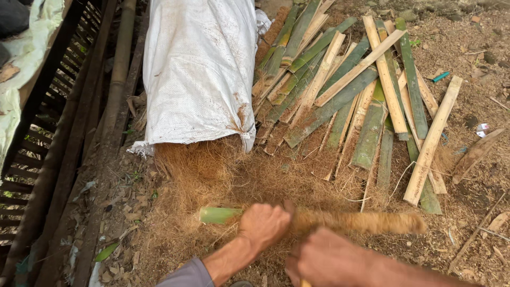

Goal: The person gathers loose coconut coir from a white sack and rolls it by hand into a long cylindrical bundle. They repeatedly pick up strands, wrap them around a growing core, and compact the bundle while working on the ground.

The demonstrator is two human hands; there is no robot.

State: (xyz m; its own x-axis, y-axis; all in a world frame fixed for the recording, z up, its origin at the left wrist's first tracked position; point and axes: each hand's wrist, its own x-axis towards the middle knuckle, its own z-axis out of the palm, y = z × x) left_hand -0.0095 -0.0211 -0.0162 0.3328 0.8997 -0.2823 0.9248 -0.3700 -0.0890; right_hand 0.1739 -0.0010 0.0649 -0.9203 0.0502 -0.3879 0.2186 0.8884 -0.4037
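- The left hand is closed in a fist around a bamboo stick, fingers wrapped over the top, and holds it level just above the ground.
- To the outer side of that grip the stick's bare green end pokes out; to the inner side the stick is covered in brown coconut fibre, a shaggy sleeve that runs well past the fist.
- The right hand sits just beside and below the left, nearer the body. It looks curled, and a pale tip shows beneath it at the picture's lower edge, but I cannot tell what it pinches or how tightly.
- Judging from this, the step in hand looks like wrapping or binding loose fibre around the stick, with the left hand steadying it and the right working close by.
- The next move would seem to call for keeping the stick firmly gripped and the fibre packed tight so it does not slip off the smooth green surface.
- Under both hands lies a loose heap of fibre, spilling from the open mouth of a white woven sack lying beyond the grip.
- Beyond and to the right of the wrapped end lies a pile of split bamboo slats, green and pale, well apart from the hands, on dirt ground.
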